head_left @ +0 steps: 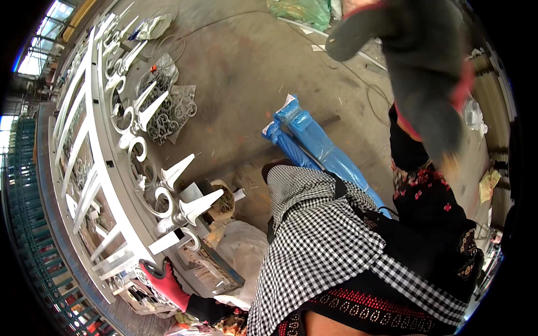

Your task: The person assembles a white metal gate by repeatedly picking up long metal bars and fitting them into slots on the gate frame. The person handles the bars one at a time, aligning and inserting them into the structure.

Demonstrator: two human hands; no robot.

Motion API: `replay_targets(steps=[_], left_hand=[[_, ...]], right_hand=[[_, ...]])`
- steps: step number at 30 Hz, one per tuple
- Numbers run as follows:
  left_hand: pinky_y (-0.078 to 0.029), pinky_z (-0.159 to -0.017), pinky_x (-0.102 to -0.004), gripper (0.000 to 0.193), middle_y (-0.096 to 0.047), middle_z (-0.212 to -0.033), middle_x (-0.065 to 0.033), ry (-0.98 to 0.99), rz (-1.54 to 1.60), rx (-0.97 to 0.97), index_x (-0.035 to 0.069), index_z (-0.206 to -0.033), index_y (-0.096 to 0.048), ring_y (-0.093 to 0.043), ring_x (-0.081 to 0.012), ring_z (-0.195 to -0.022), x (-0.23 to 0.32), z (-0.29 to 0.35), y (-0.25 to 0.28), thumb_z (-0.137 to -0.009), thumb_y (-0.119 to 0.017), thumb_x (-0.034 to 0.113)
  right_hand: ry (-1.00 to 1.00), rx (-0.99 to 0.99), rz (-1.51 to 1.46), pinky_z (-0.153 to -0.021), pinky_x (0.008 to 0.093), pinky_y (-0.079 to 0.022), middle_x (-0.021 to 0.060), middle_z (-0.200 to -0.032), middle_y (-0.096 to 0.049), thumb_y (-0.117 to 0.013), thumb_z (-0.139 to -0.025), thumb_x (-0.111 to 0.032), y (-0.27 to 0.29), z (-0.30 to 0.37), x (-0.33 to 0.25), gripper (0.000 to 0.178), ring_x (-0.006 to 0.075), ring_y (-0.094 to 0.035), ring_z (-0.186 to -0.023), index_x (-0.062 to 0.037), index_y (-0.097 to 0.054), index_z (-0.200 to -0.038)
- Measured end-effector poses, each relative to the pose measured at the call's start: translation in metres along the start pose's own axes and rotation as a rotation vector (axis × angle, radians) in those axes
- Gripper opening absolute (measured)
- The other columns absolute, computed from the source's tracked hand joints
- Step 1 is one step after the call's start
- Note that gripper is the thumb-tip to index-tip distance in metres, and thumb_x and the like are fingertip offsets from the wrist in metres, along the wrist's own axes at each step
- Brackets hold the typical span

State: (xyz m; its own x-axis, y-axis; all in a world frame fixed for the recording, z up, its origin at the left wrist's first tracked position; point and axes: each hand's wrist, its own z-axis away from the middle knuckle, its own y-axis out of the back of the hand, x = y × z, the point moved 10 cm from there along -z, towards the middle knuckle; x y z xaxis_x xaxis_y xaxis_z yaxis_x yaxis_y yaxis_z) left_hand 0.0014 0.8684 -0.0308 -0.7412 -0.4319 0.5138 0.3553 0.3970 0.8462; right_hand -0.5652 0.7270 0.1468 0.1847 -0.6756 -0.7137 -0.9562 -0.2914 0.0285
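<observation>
White ornamental gate panel (106, 185), at nine o'clock, its far end cut off by the rim. Our red-gloved left hand (162, 283), at seven o'clock, presses on its lower rail, fingers closed around it. Our gloved right hand (448, 140), at two o'clock, is motion-blurred; we cannot tell its grip. Clear bags (168, 106) hold scroll fittings.
</observation>
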Motion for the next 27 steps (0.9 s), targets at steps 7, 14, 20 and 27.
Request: replay_targets(steps=[7,14,20,27], left_hand=[[-0.032,-0.103,-0.0366,0.083,-0.043,-0.135,-0.0156,0.020,-0.174,0.058,0.005,-0.136,-0.036,-0.040,-0.0302,-0.125,0.028,0.016,0.020,-0.063,-0.074,0.015],[-0.039,-0.093,-0.0396,0.080,-0.056,-0.119,-0.0186,0.120,-0.516,-0.042,0.005,-0.132,-0.043,-0.052,-0.0298,-0.109,0.058,0.013,0.034,-0.067,-0.077,0.037],[-0.046,-0.085,-0.0370,0.063,-0.058,-0.114,-0.0185,-0.110,-0.271,0.270,-0.005,-0.127,-0.044,-0.059,-0.0291,-0.098,0.206,0.000,0.017,-0.077,-0.072,0.022],[-0.051,-0.079,-0.0359,0.053,-0.058,-0.115,-0.0173,-0.559,-0.377,0.416,-0.002,-0.123,-0.049,-0.062,-0.0288,-0.092,0.566,-0.076,-0.247,-0.080,-0.070,0.020]], right_hand=[[0.197,-0.284,-0.264,-0.075,0.0279,-0.048,0.0111,-0.101,-0.061,-0.062,-0.078,-0.016,-0.075,-0.039,-0.028,0.056,0.0141,-0.059,-0.085,-0.0024,-0.045,-0.129],[0.293,-0.332,-0.332,-0.077,0.0286,-0.048,0.0112,-0.106,-0.059,-0.070,-0.073,-0.016,-0.045,-0.102,-0.013,0.063,0.0155,-0.059,-0.088,-0.0031,-0.045,-0.129],[0.283,-0.166,-0.228,-0.079,0.0292,-0.047,0.0113,-0.110,-0.057,-0.076,-0.069,-0.016,0.116,-0.134,0.014,0.069,0.0166,-0.058,-0.090,-0.0037,-0.045,-0.129],[-0.452,0.225,0.626,-0.084,0.0363,-0.046,0.0145,-0.113,-0.057,-0.070,-0.075,-0.038,0.431,-0.048,0.483,0.068,0.0251,-0.058,-0.100,-0.0039,-0.045,-0.127]])
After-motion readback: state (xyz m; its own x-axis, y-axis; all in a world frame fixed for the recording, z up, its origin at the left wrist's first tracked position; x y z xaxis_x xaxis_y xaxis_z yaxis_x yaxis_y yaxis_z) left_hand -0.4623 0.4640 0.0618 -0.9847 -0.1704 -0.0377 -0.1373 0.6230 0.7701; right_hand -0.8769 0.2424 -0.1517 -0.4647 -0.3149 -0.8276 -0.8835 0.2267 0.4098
